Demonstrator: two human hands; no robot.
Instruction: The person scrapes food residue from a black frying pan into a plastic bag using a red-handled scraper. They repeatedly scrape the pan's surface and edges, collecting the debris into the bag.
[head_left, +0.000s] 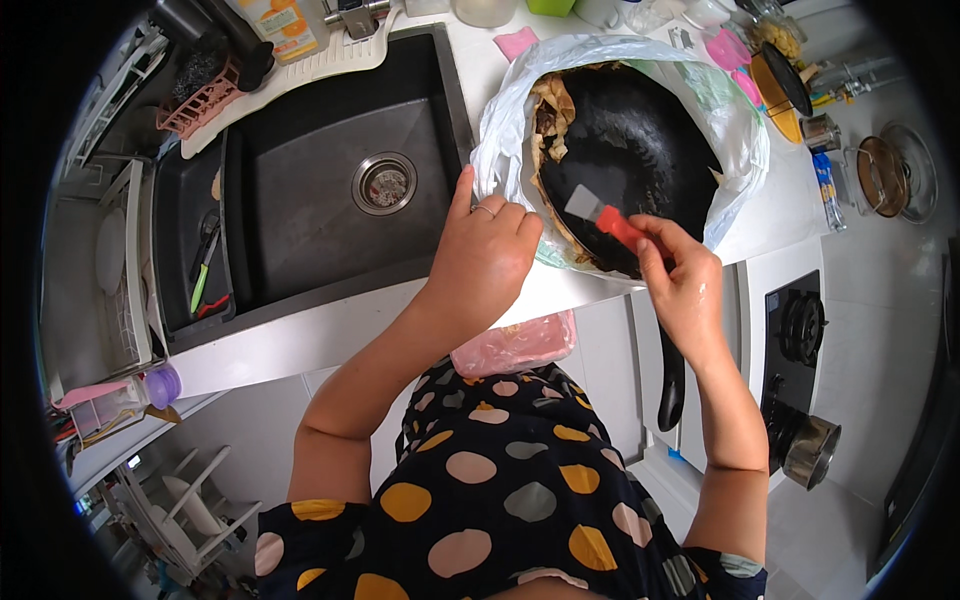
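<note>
A black frying pan (622, 142) lies in an opened white plastic bag (739, 142) on the counter, its handle reaching out over the front edge. Brownish peeled residue (553, 109) clings along the pan's left rim. My right hand (679, 277) grips the red handle of a small scraper (619, 225), whose pale flat blade is over the lower left of the pan. My left hand (491, 251) is at the bag's left side, index finger stretched out and the other fingers bent; whether it pinches the plastic cannot be made out.
Left of the bag is a black sink (322, 187) with a metal drain strainer (384, 184). A knife with a green handle (200, 289) lies in its side compartment. Below the counter edge stands a pink lined bin (517, 345). A gas hob (795, 322) with a steel pot (810, 450) is at the right.
</note>
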